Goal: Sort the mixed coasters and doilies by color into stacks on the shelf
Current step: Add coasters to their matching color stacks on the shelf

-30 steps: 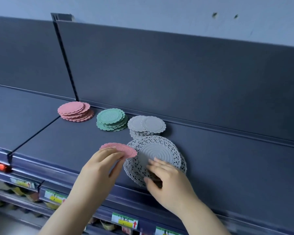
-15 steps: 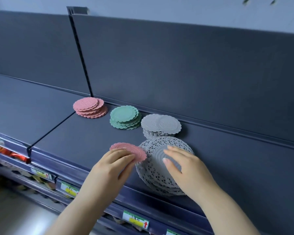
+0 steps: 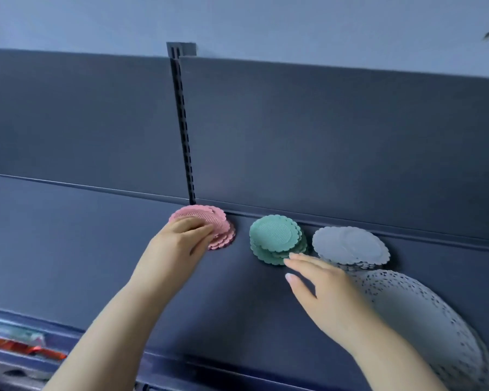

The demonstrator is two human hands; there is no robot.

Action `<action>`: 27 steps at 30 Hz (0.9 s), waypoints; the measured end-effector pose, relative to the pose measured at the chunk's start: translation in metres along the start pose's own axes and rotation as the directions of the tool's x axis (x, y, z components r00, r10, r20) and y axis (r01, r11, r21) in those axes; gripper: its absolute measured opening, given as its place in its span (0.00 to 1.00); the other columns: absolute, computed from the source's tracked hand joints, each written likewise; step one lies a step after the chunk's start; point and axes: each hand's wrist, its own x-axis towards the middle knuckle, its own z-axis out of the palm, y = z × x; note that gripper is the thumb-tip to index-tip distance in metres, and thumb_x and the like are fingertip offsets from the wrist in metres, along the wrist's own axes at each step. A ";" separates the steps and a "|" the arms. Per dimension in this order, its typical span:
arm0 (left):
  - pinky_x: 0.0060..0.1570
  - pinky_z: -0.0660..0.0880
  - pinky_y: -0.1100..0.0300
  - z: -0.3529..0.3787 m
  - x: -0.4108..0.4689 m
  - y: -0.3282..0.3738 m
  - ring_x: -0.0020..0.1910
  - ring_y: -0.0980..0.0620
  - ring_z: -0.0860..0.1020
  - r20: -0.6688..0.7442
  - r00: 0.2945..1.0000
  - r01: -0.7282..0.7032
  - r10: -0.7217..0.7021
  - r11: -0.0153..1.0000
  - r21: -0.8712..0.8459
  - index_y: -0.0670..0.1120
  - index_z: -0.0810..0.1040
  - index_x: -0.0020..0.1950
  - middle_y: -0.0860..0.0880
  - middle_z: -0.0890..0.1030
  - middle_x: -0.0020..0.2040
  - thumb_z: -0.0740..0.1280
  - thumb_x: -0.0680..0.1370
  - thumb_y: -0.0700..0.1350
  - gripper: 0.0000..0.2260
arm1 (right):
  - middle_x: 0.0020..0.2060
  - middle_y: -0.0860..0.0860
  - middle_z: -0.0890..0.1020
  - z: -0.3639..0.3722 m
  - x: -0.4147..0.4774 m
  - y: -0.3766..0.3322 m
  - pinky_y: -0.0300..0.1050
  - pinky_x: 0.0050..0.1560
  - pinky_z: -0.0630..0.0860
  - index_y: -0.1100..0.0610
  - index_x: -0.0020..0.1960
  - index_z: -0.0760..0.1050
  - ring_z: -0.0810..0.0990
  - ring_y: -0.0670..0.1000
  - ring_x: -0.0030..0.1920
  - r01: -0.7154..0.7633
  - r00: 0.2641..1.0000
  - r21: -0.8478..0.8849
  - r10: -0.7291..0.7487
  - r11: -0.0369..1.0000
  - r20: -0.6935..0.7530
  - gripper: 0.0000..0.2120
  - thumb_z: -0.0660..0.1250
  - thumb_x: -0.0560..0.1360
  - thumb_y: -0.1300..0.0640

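Left hand (image 3: 178, 241) flat on pink stack (image 3: 216, 221), right hand (image 3: 331, 294) released — fingers straight beside green stack (image 3: 274, 235), label (image 3: 17, 333) blurred

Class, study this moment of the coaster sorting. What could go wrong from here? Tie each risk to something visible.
The pink stack is fanned unevenly, so the left hand on its top coaster could slide it apart.
The open right hand has its fingertips by the green stack and might nudge it.
The grey stack is staggered and could slip onto the doilies.
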 end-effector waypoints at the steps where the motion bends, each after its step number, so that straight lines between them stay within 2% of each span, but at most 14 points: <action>1: 0.45 0.75 0.62 0.000 0.008 -0.015 0.47 0.53 0.76 0.031 1.000 0.001 -0.001 1.000 0.011 0.46 0.85 0.47 0.51 0.83 0.47 0.59 0.76 0.51 0.16 | 0.66 0.36 0.69 0.006 0.002 -0.006 0.24 0.61 0.53 0.43 0.65 0.71 0.64 0.35 0.66 -0.017 1.000 -0.002 0.017 1.000 -0.001 0.16 0.58 0.78 0.48; 4: 0.42 0.76 0.60 0.008 0.028 -0.051 0.47 0.54 0.75 0.203 0.979 -0.007 0.003 1.000 0.020 0.48 0.84 0.47 0.54 0.82 0.46 0.56 0.77 0.52 0.18 | 0.65 0.34 0.68 0.021 0.006 -0.018 0.23 0.58 0.53 0.43 0.65 0.71 0.63 0.33 0.65 -0.076 0.997 0.002 0.076 0.997 0.004 0.16 0.58 0.78 0.48; 6: 0.53 0.73 0.60 0.019 0.032 -0.065 0.57 0.55 0.74 0.389 0.921 0.024 -0.036 0.999 0.035 0.50 0.82 0.54 0.56 0.80 0.55 0.54 0.79 0.52 0.17 | 0.64 0.33 0.69 0.027 0.009 -0.022 0.23 0.58 0.54 0.43 0.64 0.72 0.64 0.31 0.63 -0.118 0.993 0.010 0.118 0.993 -0.002 0.15 0.59 0.78 0.48; 8: 0.65 0.64 0.62 0.025 0.030 -0.072 0.67 0.56 0.69 0.489 0.860 0.126 -0.142 0.990 0.066 0.54 0.77 0.64 0.59 0.73 0.67 0.58 0.81 0.51 0.14 | 0.61 0.32 0.69 0.032 0.013 -0.025 0.21 0.57 0.54 0.43 0.63 0.73 0.65 0.32 0.62 -0.148 0.989 0.020 0.148 0.989 -0.011 0.15 0.60 0.77 0.49; 11: 0.65 0.63 0.63 0.028 0.027 -0.078 0.67 0.56 0.70 0.466 0.865 0.186 -0.186 0.981 0.047 0.56 0.76 0.65 0.60 0.70 0.69 0.64 0.79 0.52 0.15 | 0.60 0.32 0.70 0.039 0.020 -0.029 0.18 0.54 0.54 0.44 0.61 0.74 0.65 0.31 0.60 -0.175 0.984 0.046 0.176 0.983 -0.008 0.14 0.61 0.77 0.50; 16: 0.69 0.59 0.60 0.030 0.026 -0.076 0.67 0.53 0.70 0.445 0.880 0.149 -0.165 0.986 0.070 0.55 0.74 0.66 0.58 0.70 0.70 0.65 0.78 0.50 0.16 | 0.59 0.31 0.70 0.046 0.032 -0.034 0.18 0.55 0.55 0.43 0.60 0.75 0.65 0.29 0.58 -0.141 0.990 0.088 0.140 0.986 0.016 0.13 0.61 0.77 0.50; 19: 0.67 0.61 0.55 0.032 0.023 -0.071 0.65 0.50 0.72 0.447 0.882 0.107 -0.147 0.988 0.115 0.51 0.77 0.64 0.54 0.74 0.67 0.69 0.75 0.47 0.16 | 0.57 0.31 0.71 0.043 0.037 -0.032 0.17 0.54 0.54 0.44 0.59 0.76 0.67 0.30 0.58 -0.112 0.994 0.129 0.109 0.985 0.028 0.12 0.62 0.77 0.51; 21: 0.57 0.73 0.47 0.032 0.020 -0.071 0.57 0.46 0.79 0.449 0.888 0.033 -0.096 0.989 0.146 0.48 0.82 0.56 0.50 0.80 0.58 0.77 0.67 0.45 0.17 | 0.58 0.33 0.72 0.039 0.043 -0.029 0.20 0.57 0.56 0.45 0.59 0.76 0.68 0.31 0.59 -0.089 0.996 0.156 0.083 0.984 0.045 0.12 0.61 0.77 0.51; 22: 0.48 0.77 0.48 0.032 0.018 -0.072 0.51 0.46 0.81 0.445 0.892 0.000 -0.076 0.986 0.168 0.48 0.82 0.52 0.50 0.82 0.54 0.80 0.63 0.44 0.19 | 0.59 0.33 0.72 0.037 0.047 -0.029 0.21 0.57 0.57 0.45 0.59 0.76 0.68 0.32 0.60 -0.083 0.995 0.165 0.073 0.983 0.061 0.12 0.61 0.77 0.51; 24: 0.37 0.78 0.53 0.031 0.017 -0.069 0.44 0.47 0.82 0.438 0.897 -0.041 -0.059 0.975 0.217 0.49 0.83 0.47 0.51 0.83 0.48 0.82 0.57 0.45 0.20 | 0.60 0.35 0.73 0.034 0.056 -0.030 0.20 0.57 0.56 0.45 0.60 0.76 0.68 0.33 0.61 -0.054 0.995 0.174 0.040 0.983 0.087 0.13 0.61 0.77 0.51; 27: 0.34 0.76 0.56 0.030 0.021 -0.066 0.39 0.46 0.80 0.414 0.910 -0.070 -0.035 0.969 0.236 0.51 0.82 0.45 0.52 0.81 0.44 0.81 0.58 0.47 0.17 | 0.63 0.39 0.73 0.036 0.075 -0.036 0.17 0.56 0.53 0.48 0.61 0.76 0.69 0.36 0.62 0.001 0.994 0.175 -0.021 0.985 0.111 0.14 0.61 0.77 0.53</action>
